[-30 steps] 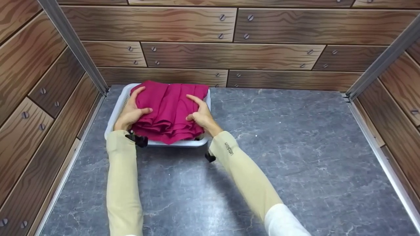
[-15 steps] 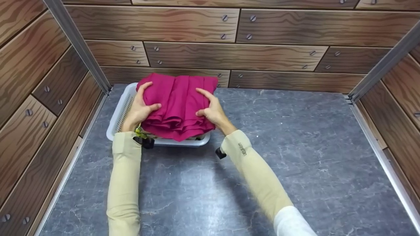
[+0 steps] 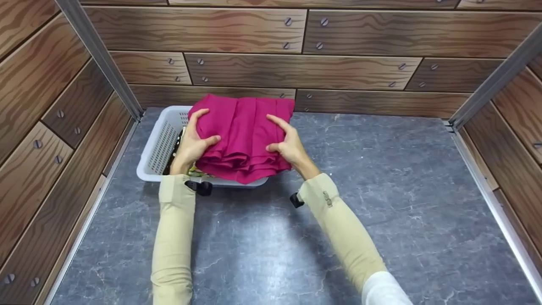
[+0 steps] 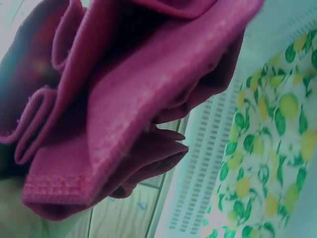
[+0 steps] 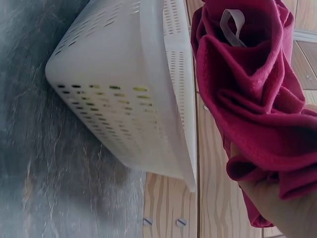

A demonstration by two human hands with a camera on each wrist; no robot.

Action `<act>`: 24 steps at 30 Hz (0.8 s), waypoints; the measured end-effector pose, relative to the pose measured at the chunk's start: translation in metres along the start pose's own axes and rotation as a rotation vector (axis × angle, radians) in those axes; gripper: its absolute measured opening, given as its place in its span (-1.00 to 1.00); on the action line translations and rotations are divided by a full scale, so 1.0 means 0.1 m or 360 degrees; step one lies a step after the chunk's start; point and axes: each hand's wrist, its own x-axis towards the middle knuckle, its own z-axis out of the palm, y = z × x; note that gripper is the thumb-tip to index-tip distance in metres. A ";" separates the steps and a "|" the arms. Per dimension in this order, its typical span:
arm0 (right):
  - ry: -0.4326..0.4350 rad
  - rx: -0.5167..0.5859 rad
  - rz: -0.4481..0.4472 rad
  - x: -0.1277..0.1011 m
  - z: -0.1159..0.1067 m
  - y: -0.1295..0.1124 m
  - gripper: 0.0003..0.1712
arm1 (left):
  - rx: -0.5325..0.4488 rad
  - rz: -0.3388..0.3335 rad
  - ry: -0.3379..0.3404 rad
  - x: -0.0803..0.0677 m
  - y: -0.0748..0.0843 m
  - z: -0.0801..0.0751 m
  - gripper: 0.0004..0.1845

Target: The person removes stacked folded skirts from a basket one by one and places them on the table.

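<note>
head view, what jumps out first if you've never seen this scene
The folded magenta cloth stands out at once, held by its two sides between the left hand and the right hand above the white slotted basket at the far left of the grey marbled table. In the left wrist view, a lemon-print fabric lies inside that basket, under the cloth.
</note>
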 end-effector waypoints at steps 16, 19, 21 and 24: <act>0.0056 -0.0012 -0.0039 -0.18 -0.48 -0.04 -0.01 | -0.0177 -0.0011 -0.0042 -0.03 0.10 0.42 -0.14; 0.0058 -0.0009 -0.0027 -0.20 -0.57 -0.03 -0.01 | -0.0211 0.0009 -0.0047 -0.03 0.08 0.48 -0.15; 0.0070 -0.0003 -0.0011 -0.22 -0.63 -0.03 0.00 | -0.0247 0.0014 -0.0061 -0.03 0.07 0.52 -0.16; 0.0082 0.0017 0.0012 -0.24 -0.72 -0.02 0.01 | -0.0271 0.0026 -0.0068 -0.03 0.06 0.58 -0.16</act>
